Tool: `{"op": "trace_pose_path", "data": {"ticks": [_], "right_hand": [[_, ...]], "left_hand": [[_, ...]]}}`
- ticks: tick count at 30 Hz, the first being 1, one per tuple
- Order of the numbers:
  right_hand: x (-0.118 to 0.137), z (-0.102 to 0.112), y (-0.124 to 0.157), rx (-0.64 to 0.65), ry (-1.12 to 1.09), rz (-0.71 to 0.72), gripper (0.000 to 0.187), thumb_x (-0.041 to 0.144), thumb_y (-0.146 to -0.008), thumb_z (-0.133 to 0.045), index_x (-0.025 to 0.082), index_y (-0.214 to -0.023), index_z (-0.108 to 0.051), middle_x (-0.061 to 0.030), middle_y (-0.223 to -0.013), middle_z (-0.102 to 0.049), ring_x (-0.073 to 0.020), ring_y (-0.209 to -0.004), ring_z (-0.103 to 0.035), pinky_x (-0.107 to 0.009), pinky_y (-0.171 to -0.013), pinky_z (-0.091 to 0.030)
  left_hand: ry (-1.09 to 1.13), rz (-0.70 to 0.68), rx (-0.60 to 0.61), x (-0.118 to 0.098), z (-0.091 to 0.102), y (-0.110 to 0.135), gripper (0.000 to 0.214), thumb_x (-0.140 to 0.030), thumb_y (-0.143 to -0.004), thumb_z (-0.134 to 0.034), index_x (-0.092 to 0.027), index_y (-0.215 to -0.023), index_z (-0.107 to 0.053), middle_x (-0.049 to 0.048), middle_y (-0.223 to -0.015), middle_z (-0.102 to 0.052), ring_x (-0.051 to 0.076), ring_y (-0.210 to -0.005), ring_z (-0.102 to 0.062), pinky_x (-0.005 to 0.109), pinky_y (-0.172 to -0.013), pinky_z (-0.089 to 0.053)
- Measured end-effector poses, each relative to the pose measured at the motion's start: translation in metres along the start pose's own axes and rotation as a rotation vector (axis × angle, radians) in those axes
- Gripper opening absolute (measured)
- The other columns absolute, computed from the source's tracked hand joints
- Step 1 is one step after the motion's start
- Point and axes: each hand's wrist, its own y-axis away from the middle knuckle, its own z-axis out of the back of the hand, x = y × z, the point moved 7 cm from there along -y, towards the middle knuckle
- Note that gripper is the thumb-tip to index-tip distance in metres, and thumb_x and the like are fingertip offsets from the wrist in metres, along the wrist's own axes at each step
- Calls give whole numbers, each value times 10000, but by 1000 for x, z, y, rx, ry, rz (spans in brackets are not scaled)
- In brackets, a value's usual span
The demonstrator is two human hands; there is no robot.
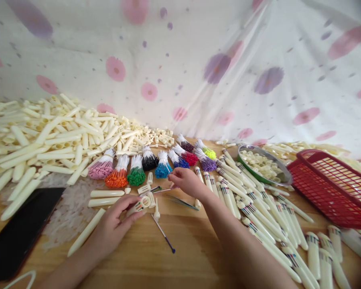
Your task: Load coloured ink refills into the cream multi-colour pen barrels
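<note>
At mid-table (head cam), my L hand (pixel 117 220) grips a slotted cream barrel (pixel 137 206), ring end twd my R hand (pixel 186 184), whose fingertips pinch a thin rod (pixel 164 190). Blue-tipped rod (pixel 163 233) lies nr, on wood tabletop (pixel 195 249); colour-tipped bundles (pixel 136 172) behind, cream pens (pixel 266 214) to R.

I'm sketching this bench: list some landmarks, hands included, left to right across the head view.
Black device, left hand, light-blue bundle, right hand, bowl, red basket.

Right hand (pixel 186 180): grip too small to tell. Black device (pixel 24 233) cut off at left, red basket (pixel 343 192) at right.
</note>
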Motion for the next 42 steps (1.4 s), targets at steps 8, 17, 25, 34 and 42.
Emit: {"op": "trace_pose_path", "data": {"ticks": [8,17,25,34,42], "right_hand": [[35,31,76,18,250,421,211,201,-904,-420,170,-741,-550,19,-622,-593,-79,-509,-540,-182,-508,-376],[41,44,98,-149,366,688,242,235,-928,-418,144,-847,-627,-31,-653,-602,-102,-563,-527,-203,-531,-359],[46,25,96,-44,390,725,233,144,-915,-396,135,-849,-619,-23,-671,-590,-99,-593,-526,-198,-547,-357],[49,21,96,-42,453,729,275,135,-920,-361,136,-804,-610,-15,-635,-555,-96,-565,-501,-200,-527,-335],[49,22,98,-38,433,740,258,136,-924,-361,141,-819,-596,-17,-647,-558,-95,-573,-496,-201,-536,-323]], "left_hand": [[-67,-28,111,-3,-1,1,362,-332,-844,-516,-252,-1196,-531,31,-1163,-659,201,-1036,-623,273,-866,-498],[-187,-136,133,-10,-5,2,282,-278,-850,-502,-236,-1112,-597,33,-1080,-698,191,-949,-659,259,-832,-512],[-264,-242,188,-15,-10,5,291,-282,-868,-487,-262,-1139,-594,29,-1131,-682,183,-999,-640,271,-862,-500],[-283,-262,222,-16,-12,6,307,-261,-872,-483,-294,-1159,-585,13,-1105,-689,172,-979,-644,252,-847,-499],[-277,-261,242,-19,-13,6,322,-232,-867,-489,-308,-1166,-581,6,-1107,-686,172,-982,-638,248,-844,-493]]}}
